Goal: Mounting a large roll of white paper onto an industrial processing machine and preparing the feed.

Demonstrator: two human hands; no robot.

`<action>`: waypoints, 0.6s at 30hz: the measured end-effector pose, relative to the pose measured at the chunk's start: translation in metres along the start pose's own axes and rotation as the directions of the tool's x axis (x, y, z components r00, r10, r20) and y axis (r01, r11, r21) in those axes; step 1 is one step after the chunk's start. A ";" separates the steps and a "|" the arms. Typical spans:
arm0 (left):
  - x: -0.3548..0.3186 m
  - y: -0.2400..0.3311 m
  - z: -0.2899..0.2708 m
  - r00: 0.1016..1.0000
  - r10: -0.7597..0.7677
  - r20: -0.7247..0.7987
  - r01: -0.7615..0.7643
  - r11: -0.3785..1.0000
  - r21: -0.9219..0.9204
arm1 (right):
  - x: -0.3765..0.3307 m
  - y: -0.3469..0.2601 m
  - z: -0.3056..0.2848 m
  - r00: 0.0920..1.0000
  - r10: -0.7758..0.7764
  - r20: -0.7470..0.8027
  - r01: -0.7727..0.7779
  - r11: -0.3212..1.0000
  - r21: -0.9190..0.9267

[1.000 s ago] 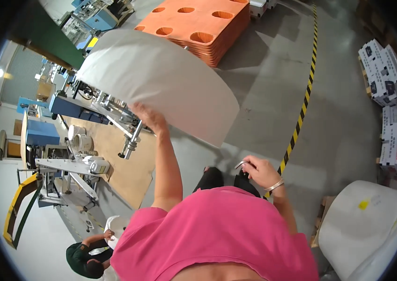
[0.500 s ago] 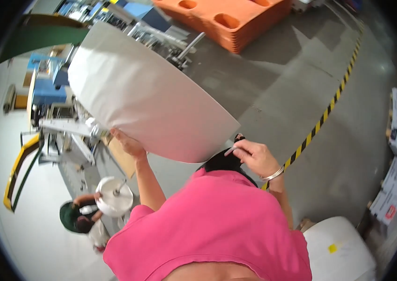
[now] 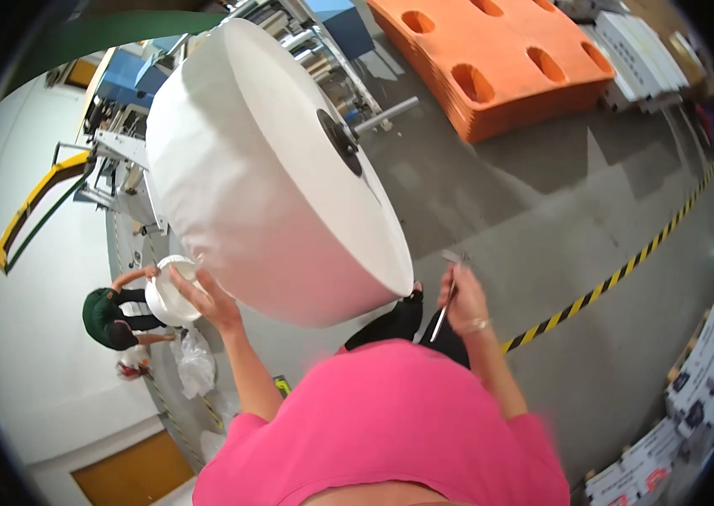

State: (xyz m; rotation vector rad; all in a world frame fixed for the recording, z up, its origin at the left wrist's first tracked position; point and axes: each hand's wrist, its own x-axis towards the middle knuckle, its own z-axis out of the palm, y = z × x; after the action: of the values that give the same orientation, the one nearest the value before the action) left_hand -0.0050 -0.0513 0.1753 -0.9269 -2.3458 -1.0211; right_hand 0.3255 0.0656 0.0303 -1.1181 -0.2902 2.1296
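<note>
A huge white roll [image 3: 247, 177] hangs in front of me, its flat right end showing a black hub [image 3: 339, 142] with a metal shaft [image 3: 386, 116] sticking out. Beside the roll's lower left edge is my left hand [image 3: 215, 302], open with its fingers stretched out; whether the fingertips touch the roll I cannot tell. My right hand [image 3: 463, 305] is closed around a thin metal hand tool [image 3: 441, 320], low and to the right of the roll. The tool's slim shank points down toward me and a wider end shows above the fist; its exact kind is unclear.
Stacked orange sheets [image 3: 509, 80] with oval holes lie at the far right. Yellow-black tape [image 3: 610, 287] crosses the floor. White boxes [image 3: 707, 367] stand at the right rim. At left, another person [image 3: 104, 319] handles a smaller white roll [image 3: 170, 297] near a yellow-edged frame [image 3: 43, 196].
The view has turned, bringing the roll's end and hub into sight. My left hand has shifted from the roll's surface to its lower edge, fingers spreading. My right hand still grips the tool, now lower.
</note>
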 end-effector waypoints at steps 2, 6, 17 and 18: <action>-0.029 0.036 0.015 0.985 0.167 -0.029 -0.164 0.981 0.102 | -0.009 0.012 -0.026 0.997 0.075 0.024 -0.077 0.995 0.057; -0.077 0.063 0.068 0.925 0.354 0.135 -0.378 0.887 0.266 | -0.022 0.000 -0.040 0.866 0.496 -0.060 -0.500 0.864 -0.065; -0.078 0.074 0.027 0.955 0.270 0.124 -0.286 0.948 0.142 | -0.038 -0.069 0.090 0.745 0.001 0.667 0.380 0.821 -0.425; -0.082 0.068 0.009 0.963 0.264 0.055 -0.269 0.955 0.125 | -0.047 -0.064 0.107 0.649 -0.009 0.761 0.443 0.818 -0.368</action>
State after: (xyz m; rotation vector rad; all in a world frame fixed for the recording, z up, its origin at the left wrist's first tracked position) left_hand 0.0994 -0.0430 0.1534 -1.1797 -2.2098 -0.7384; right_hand 0.2896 0.0934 0.1554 -0.3477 -1.4098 2.2017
